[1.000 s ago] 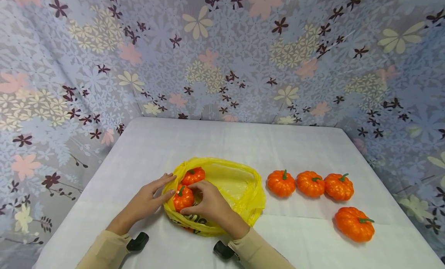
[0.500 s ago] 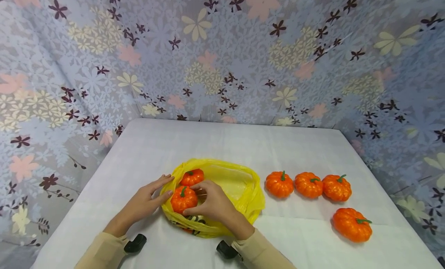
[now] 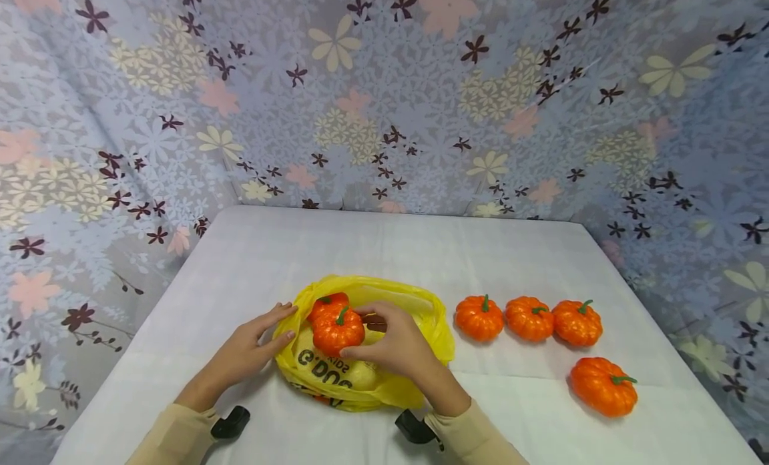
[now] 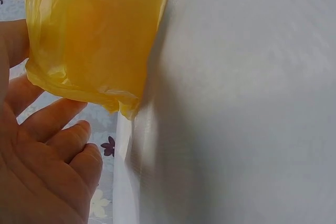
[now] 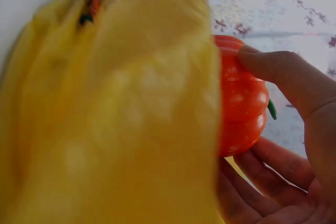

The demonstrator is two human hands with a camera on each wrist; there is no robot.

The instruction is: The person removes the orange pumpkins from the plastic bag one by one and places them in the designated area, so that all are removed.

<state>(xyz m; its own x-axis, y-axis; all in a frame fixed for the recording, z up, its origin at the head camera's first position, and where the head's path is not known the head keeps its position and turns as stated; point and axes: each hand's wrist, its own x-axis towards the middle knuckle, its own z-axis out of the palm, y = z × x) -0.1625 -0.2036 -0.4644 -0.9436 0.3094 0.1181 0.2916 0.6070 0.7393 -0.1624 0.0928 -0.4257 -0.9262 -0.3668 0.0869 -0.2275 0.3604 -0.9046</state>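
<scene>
A yellow plastic bag (image 3: pixel 384 398) with dark lettering stands with its mouth spread. My right hand (image 3: pixel 399 338) grips a small orange pumpkin (image 3: pixel 338 331) with a green stem, thumb on one side and fingers on the other, over the bag's mouth. In the right wrist view, the bag's wall (image 5: pixel 131 108) hides part of this pumpkin (image 5: pixel 241 98). A second pumpkin (image 3: pixel 320 303) sits inside the bag at its left, partly covered by the held one. My left hand (image 3: pixel 246 351) rests against the bag's left side with fingers extended; in the left wrist view, this hand (image 4: pixel 50 156) has loosely spread fingers.
To the bag's right, three pumpkins stand in a row: a left one (image 3: pixel 478 319), a middle one (image 3: pixel 529 319) and a right one (image 3: pixel 577 323). Another pumpkin (image 3: pixel 603 387) lies nearer the front right. A white cloth (image 3: pixel 384 238) covers the table, and a floral curtain (image 3: pixel 384 98) hangs behind.
My right hand has lifted the pumpkin from the left inside of the bag up and to the right, uncovering lettering on the bag. The left hand has stayed at the rim.
</scene>
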